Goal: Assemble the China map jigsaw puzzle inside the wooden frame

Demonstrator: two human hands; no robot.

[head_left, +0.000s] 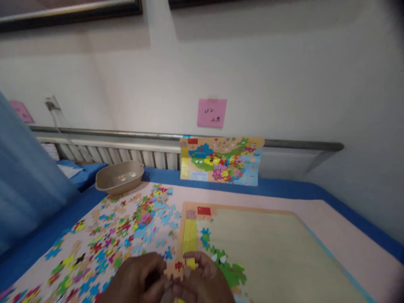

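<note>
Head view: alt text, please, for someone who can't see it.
The left hand and right hand hold small jigsaw pieces, one marked in red, at the left edge of a partly filled puzzle board. Loose pieces spread to the left; a map picture stands behind.

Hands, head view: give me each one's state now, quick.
Left hand: fingers curled at the edge of an orange puzzle piece; grip cannot be told.
Right hand: closed, holding a yellow puzzle piece.
</note>
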